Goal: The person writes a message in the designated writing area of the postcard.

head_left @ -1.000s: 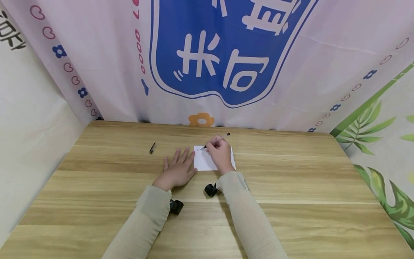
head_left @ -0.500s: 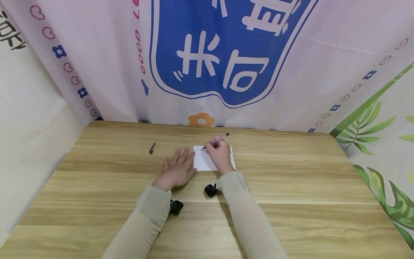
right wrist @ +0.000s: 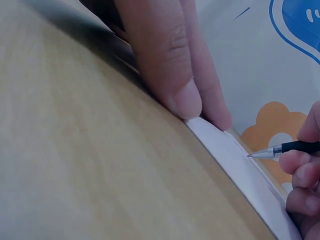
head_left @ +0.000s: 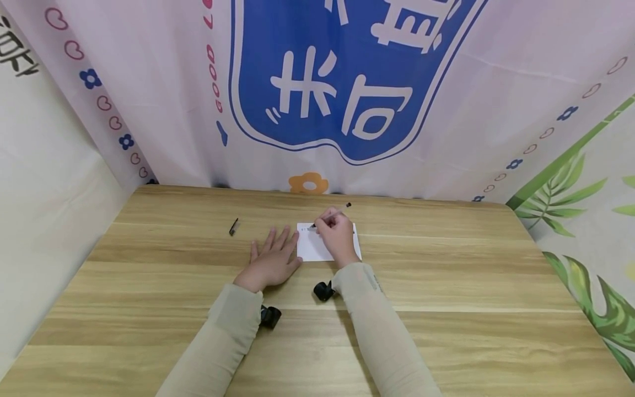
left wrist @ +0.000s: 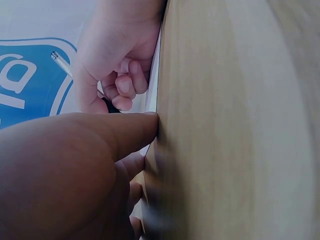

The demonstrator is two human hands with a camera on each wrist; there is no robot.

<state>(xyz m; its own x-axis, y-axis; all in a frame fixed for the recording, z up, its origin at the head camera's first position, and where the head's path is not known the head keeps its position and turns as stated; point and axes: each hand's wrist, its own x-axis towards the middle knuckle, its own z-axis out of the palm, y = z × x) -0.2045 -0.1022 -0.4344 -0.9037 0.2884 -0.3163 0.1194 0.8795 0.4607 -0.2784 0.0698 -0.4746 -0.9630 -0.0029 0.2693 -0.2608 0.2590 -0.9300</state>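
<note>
A small white sheet of paper [head_left: 313,249] lies on the wooden table, with a short row of dark marks near its top left. The right hand [head_left: 339,234] pinches a pen [head_left: 342,210] with a clear barrel and black grip. In the right wrist view the tip of the pen [right wrist: 265,152] meets the paper [right wrist: 235,165]. The left hand [head_left: 273,262] lies flat with spread fingers, its thumb and index fingertip on the paper's left edge. From the left wrist, the right hand [left wrist: 117,60] shows beyond the left thumb [left wrist: 125,131].
A black pen cap [head_left: 233,227] lies on the table [head_left: 163,275] left of the left hand. Black wrist cameras sit under both sleeves, one [head_left: 270,317] on the left and one [head_left: 324,291] on the right. A printed curtain [head_left: 198,160] hangs behind the table's back edge.
The pen in the right hand has shifted very slightly at the paper's top left, and the dark marks there look a little fuller. The left hand has stayed in place.
</note>
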